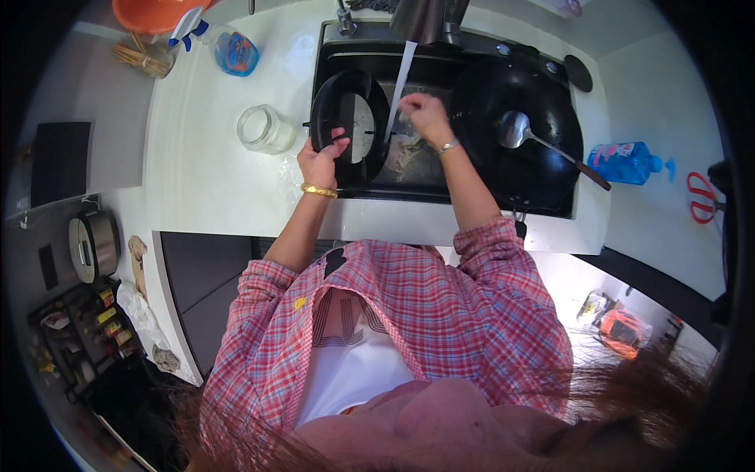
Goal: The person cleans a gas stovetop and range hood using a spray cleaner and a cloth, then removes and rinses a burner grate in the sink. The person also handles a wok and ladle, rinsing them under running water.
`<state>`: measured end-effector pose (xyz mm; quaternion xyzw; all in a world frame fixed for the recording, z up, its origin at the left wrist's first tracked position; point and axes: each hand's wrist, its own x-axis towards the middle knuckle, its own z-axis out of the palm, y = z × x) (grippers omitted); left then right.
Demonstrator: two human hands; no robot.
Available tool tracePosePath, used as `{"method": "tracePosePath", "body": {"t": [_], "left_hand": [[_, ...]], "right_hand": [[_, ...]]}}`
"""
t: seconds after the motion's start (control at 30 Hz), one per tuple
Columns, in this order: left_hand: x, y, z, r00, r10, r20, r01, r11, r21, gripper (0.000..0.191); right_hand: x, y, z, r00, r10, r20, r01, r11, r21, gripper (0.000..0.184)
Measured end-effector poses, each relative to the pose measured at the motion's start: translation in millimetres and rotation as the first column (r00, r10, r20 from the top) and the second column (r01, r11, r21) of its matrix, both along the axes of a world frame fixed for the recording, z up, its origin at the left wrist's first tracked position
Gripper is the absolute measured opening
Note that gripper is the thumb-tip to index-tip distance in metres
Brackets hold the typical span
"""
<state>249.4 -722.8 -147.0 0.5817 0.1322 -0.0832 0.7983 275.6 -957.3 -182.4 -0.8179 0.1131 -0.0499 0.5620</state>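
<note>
My left hand grips the near left rim of a black ring-shaped part with a pale middle, tilted in the left side of the sink. Water runs from the faucet just to the right of that part. My right hand is raised over the sink beside the stream, fingers curled; whether something small is between them is unclear. Below it a wet, crumpled cloth lies on the sink floor. A large black wok fills the sink's right side, and a metal spatula with a wooden handle rests across it.
Left of the sink stand a glass jar, a spray bottle with blue liquid, a holder of wooden sticks and an orange basin. On the right are a blue pump bottle and red-handled scissors.
</note>
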Motion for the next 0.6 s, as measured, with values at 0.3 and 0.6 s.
{"method": "tracePosePath", "body": {"t": [0.3, 0.6], "left_hand": [[32, 33, 17, 0.951, -0.221, -0.216, 0.163, 0.953, -0.257, 0.055], [42, 22, 28, 0.959, -0.282, -0.042, 0.26, 0.926, -0.272, 0.064]], "right_hand": [[8, 5, -62, 0.998, 0.058, 0.037, -0.055, 0.996, -0.066, 0.055], [-15, 26, -87, 0.98, -0.106, -0.171, 0.122, 0.989, 0.088, 0.051]]}}
